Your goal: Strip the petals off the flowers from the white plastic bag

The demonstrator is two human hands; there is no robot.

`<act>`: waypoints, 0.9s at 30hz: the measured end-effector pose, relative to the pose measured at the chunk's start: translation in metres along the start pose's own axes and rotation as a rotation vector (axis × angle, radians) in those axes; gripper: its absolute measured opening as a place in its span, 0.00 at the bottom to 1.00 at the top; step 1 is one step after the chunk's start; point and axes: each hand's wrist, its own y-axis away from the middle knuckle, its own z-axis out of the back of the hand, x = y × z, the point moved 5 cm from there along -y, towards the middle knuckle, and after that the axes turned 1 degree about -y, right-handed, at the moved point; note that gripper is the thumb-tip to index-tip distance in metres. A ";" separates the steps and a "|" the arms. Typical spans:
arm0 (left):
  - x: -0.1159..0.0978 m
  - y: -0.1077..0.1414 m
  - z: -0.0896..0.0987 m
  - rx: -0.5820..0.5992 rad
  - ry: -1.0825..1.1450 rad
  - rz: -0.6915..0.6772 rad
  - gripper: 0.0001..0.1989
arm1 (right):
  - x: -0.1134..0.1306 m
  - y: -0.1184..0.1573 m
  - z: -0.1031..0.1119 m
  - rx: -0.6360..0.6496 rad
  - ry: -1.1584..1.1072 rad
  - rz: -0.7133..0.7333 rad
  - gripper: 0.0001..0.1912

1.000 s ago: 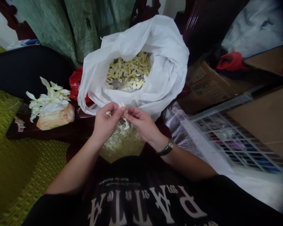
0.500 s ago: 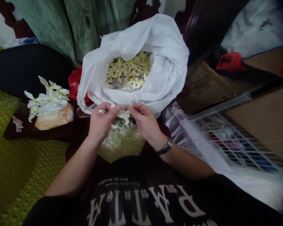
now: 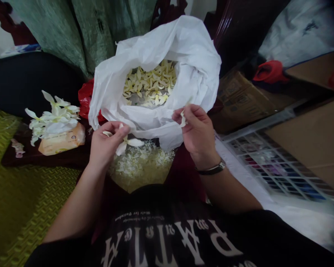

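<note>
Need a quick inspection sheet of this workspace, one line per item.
Surface: dark wood table on a green mat.
Job's things: open white bag holding pale petals; loose white petals heaped below it.
Clutter: white flowers on a tan pack; red bag behind.
Hands: left hand holds a white flower; right hand pinches a petal and wears a watch.
Cables: nothing seen.
Surroundings: cardboard box, wire rack, green curtain.
</note>
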 end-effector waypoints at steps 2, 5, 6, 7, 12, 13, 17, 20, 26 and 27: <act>-0.008 0.002 -0.005 0.088 -0.090 -0.018 0.20 | -0.005 0.006 -0.008 0.108 0.047 -0.078 0.12; -0.015 0.003 -0.020 0.194 -0.108 -0.030 0.24 | -0.014 0.019 -0.023 0.260 0.117 -0.140 0.13; -0.015 0.004 -0.026 0.228 -0.095 -0.025 0.24 | -0.015 0.022 -0.028 0.298 0.141 -0.136 0.13; -0.014 0.004 -0.032 0.261 -0.082 -0.016 0.24 | -0.016 0.026 -0.031 0.329 0.167 -0.125 0.13; -0.013 0.003 -0.045 0.267 -0.084 -0.074 0.15 | -0.016 0.033 -0.039 0.353 0.226 -0.101 0.16; -0.013 0.003 -0.045 0.253 -0.092 -0.097 0.14 | -0.016 0.033 -0.040 0.352 0.222 -0.108 0.16; -0.010 0.005 -0.044 0.240 -0.103 -0.115 0.14 | -0.022 0.035 -0.043 0.396 0.173 -0.142 0.16; -0.008 0.007 -0.044 0.230 -0.122 -0.144 0.14 | -0.028 0.036 -0.044 0.419 0.121 -0.155 0.14; -0.010 0.010 -0.044 0.200 -0.232 -0.236 0.17 | -0.035 0.039 -0.049 0.400 0.040 -0.193 0.15; -0.010 0.010 -0.044 0.194 -0.239 -0.234 0.17 | -0.035 0.040 -0.050 0.397 0.029 -0.196 0.15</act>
